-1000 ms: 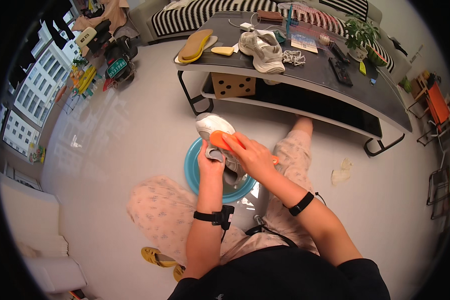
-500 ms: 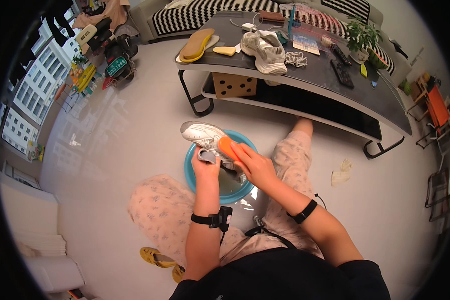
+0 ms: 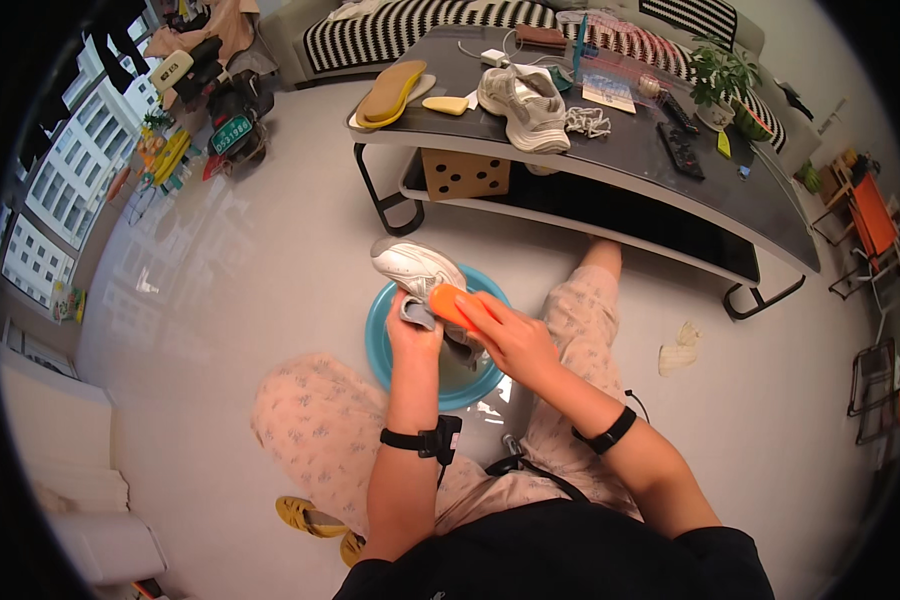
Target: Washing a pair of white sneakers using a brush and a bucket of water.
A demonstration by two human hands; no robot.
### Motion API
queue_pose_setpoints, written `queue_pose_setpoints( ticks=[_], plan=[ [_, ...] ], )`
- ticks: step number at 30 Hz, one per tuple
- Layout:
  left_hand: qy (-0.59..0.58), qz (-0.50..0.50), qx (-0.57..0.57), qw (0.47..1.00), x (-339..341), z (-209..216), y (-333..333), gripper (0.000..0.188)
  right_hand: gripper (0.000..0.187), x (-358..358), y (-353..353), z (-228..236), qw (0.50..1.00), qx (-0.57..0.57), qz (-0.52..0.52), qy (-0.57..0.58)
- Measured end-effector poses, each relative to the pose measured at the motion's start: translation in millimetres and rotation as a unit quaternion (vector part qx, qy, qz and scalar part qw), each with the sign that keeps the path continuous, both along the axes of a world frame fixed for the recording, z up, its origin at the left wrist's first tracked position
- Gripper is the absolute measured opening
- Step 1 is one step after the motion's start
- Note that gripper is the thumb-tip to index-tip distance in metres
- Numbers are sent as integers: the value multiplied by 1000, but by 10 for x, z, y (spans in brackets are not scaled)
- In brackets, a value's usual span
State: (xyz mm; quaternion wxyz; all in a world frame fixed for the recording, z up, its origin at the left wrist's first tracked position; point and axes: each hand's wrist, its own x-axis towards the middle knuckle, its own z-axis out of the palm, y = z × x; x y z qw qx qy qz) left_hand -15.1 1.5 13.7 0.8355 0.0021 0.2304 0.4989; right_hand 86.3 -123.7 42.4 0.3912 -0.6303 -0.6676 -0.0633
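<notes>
I sit on the floor with a round blue basin (image 3: 385,350) in front of me. My left hand (image 3: 415,330) grips a white sneaker (image 3: 410,268) by its heel end, holding it over the basin with the toe pointing left. My right hand (image 3: 510,335) holds an orange brush (image 3: 453,303) pressed against the sneaker's upper side. Both wrists wear black bands.
A low dark table (image 3: 770,215) stands just beyond the basin, carrying a second white sneaker (image 3: 525,105), insoles (image 3: 390,92), laces, remotes and a potted plant (image 3: 720,80). A cardboard box (image 3: 465,172) sits on its lower shelf. A yellow slipper (image 3: 310,518) lies by my left knee.
The sneaker has turned and dropped lower over the basin, its toe now pointing left. My right hand with the brush has shifted along the shoe.
</notes>
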Motion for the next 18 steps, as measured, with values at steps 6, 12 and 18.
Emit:
queue_pose_setpoints(
  ticks=[6, 12, 18],
  plan=[
    [1, -86, 30, 996, 46, -62, -29, 30, 44, -37, 143, 83, 999, 28, -30, -25],
    [235, -68, 189, 951, 153, -130, -136, 30, 43, 121, -149, 32, 996, -19, -77, -43],
    [517, -77, 418, 743, 229, -335, -179, 36, 43, 120, -60, 102, 992, -7, -126, -21]
  ],
)
